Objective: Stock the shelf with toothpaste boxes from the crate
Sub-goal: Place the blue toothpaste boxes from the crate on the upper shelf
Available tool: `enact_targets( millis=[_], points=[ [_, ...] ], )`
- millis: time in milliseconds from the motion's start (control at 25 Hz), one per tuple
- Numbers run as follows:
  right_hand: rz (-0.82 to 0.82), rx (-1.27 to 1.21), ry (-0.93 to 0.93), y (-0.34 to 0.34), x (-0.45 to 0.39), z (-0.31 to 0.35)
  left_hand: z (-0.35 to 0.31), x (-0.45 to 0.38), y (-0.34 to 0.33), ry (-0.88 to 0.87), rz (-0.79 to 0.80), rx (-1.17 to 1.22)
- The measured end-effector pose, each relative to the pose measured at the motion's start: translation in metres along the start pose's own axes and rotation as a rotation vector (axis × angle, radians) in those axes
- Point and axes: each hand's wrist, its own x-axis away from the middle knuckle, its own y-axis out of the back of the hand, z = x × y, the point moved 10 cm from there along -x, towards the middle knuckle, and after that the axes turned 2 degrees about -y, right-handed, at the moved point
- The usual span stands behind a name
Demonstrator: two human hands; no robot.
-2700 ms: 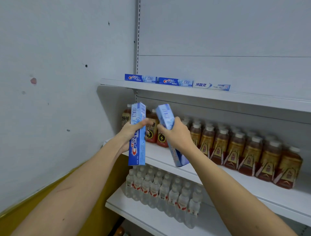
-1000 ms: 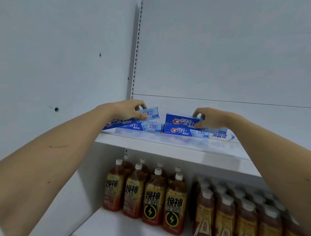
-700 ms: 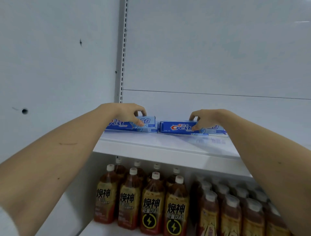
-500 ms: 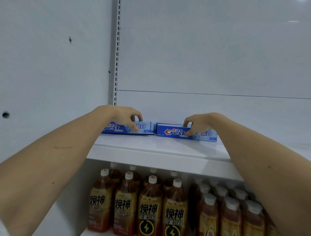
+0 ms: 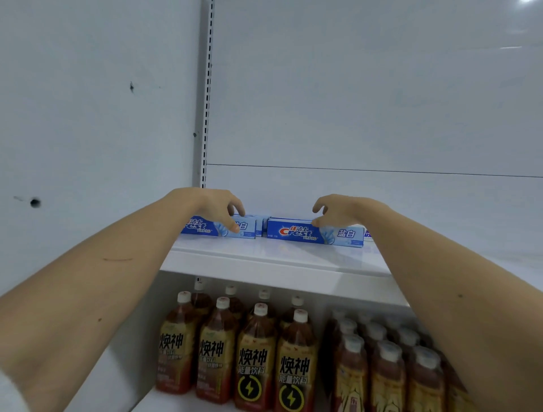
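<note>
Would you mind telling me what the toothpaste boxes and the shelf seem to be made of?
Toothpaste boxes: probably printed cardboard, slightly glossy, given sharp folded edges and flat printed faces. Shelf: likely white painted metal, smooth enough to reflect the boxes faintly.

Soft, even light is falling from above, with a glare spot showing on the back panel (image 5: 529, 1) at the top right corner. The upper shelf (image 5: 279, 258) is casting shade over the bottles (image 5: 255, 353) below. Wide-angle distortion is bending the edges, and the right-hand bottles are looking blurred.
</note>
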Motion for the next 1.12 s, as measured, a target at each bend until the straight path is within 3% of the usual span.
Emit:
enact_targets(
  millis=[160,320,560,720,920,1120],
  points=[
    [-0.094,-0.138,0.088,0.02,0.04,0.003,-0.029,0.039,0.006,0.051,-0.035,0.04],
    [-0.157,-0.438,0.154,0.036,0.095,-0.004,-0.079,0.092,0.012,0.08,-0.106,0.112],
    [-0.176,-1.121,0.161,0.04,0.192,-0.033,-0.15,0.166,-0.002,0.14,-0.325,0.587],
    [-0.122,-1.404,0.098,0.023,0.232,-0.042,-0.182,0.201,-0.014,0.182,-0.545,0.799],
    [-0.12,-1.558,0.08,-0.023,0.278,-0.025,-0.206,0.228,-0.082,0.157,-0.633,1.14],
    [-0.068,-1.616,0.02,-0.111,0.324,-0.011,-0.2,0.257,-0.165,0.172,-0.672,1.377]
  ],
)
